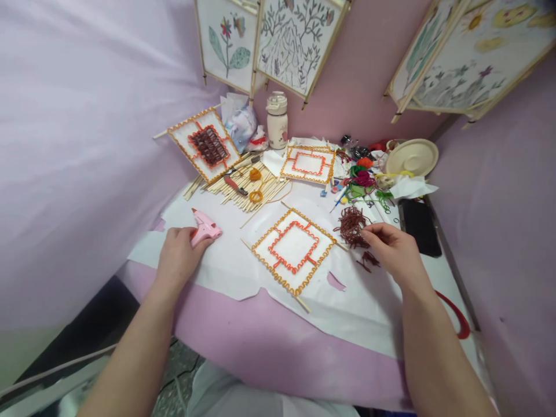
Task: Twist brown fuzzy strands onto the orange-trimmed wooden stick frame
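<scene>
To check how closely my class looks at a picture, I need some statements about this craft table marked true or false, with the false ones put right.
1. The left hand holds a pink glue gun. True.
2. A black phone lies left of that hand. False: it lies far to the right, past the brown yarn.
3. The near panel lies between the two hands. True.
4. Its centre is filled with brown yarn. False: its centre is white; the far-left panel has the brown centre.
5. The right hand has its fingertips at the brown yarn. True.
6. The pale bottle lies on its side. False: it stands upright.
</scene>
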A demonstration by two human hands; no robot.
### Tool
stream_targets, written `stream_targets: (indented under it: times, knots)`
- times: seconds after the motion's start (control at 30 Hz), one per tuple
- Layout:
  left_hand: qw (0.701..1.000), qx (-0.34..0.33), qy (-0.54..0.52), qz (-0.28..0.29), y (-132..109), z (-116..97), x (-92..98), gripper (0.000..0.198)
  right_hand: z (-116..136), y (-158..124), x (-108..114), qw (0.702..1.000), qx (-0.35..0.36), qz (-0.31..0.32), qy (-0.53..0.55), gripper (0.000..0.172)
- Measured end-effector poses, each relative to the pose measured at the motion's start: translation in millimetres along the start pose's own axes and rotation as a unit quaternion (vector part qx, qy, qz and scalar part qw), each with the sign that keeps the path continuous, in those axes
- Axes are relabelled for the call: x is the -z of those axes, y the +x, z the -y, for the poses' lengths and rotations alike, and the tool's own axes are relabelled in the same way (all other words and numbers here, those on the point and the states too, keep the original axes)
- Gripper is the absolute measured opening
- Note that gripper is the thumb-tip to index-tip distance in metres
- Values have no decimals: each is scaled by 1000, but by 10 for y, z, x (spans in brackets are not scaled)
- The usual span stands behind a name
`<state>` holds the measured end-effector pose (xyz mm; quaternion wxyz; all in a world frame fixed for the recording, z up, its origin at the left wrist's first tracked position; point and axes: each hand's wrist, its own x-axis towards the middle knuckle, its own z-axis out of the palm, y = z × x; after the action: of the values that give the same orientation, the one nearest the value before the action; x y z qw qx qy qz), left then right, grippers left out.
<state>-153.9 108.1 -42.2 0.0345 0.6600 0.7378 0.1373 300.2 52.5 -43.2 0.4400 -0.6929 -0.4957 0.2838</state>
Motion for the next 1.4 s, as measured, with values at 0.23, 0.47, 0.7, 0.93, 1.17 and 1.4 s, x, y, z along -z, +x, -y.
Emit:
stream_targets:
  times: [0.23, 0.47, 0.7, 0.93, 1.17, 1.4]
  knots:
    - [969, -110, -134, -174, -269, -694, 88, 34, 189, -176, -133, 997, 60, 48, 11, 20]
    - [858, -276, -434, 5, -673, -1951, 26, 15, 514, -396, -300, 987, 113, 110, 37, 10]
    - [771, -69, -578, 257, -618, -2060, -173, 22, 534, -477, -323, 984, 130, 115, 45, 9]
    - [661, 49, -659, 356, -641, -2073, -227, 24, 537, -493, -369, 980, 122, 140, 65, 10]
    - [670, 54, -666, 324, -650, -2062, -278, 17, 569, -518, -390, 982, 99, 145, 64, 9]
    - [613, 99, -729, 288, -708, -2118, -302, 20, 574, -553, -430, 977, 22, 187, 96, 14]
